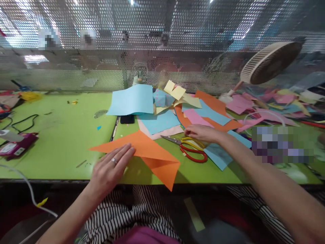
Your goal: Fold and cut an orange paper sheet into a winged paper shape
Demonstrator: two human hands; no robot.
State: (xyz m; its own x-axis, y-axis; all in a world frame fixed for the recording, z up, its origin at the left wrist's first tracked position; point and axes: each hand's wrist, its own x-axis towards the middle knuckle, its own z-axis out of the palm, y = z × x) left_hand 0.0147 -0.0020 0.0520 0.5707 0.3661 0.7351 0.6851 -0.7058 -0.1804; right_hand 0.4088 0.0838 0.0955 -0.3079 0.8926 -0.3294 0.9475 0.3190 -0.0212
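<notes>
A folded sheet of orange paper [149, 147] lies near the front edge of the green table, one corner hanging past it. My left hand [111, 166] rests flat on its left part, fingers stretched out, a ring on one finger. Just right of the paper lies a pair of scissors [194, 154] with red and yellow handles, blades pointing left. Over the yellow handle is my right hand [199, 133], its fingers curled together. What they pinch is hidden, and whether they touch the handle I cannot tell.
Blue paper [132, 100] covers part of a black phone [127, 119] at the back. Coloured sheets and scraps [208, 108] pile up behind and right. A fan [271, 62] stands back right, before a perforated metal screen [101, 64]. A purple device [19, 145] sits left.
</notes>
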